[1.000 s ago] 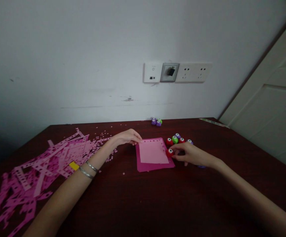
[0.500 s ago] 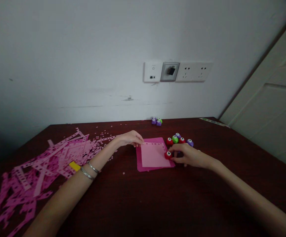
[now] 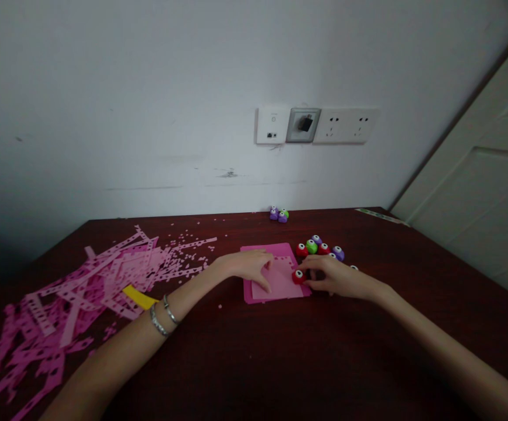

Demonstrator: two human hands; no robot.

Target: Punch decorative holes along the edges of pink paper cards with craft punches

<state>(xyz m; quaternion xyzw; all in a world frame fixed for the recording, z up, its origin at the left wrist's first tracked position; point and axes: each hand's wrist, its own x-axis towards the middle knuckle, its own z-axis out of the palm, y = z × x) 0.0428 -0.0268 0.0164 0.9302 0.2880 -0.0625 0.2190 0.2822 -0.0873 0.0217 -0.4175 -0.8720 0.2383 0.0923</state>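
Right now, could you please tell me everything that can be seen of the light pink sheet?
The light pink sheet looks like thin paper, lying flat, with small holes along its far edge. It lies on a darker pink sheet, which shows beyond its far edge. The left hand covers its far left part; any pressing cannot be told. A small red piece, held by the right hand's fingers, sits at its right edge.

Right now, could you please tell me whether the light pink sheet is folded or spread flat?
Spread flat: the light pink sheet lies over the darker pink paper with no fold showing, though the left hand hides part.
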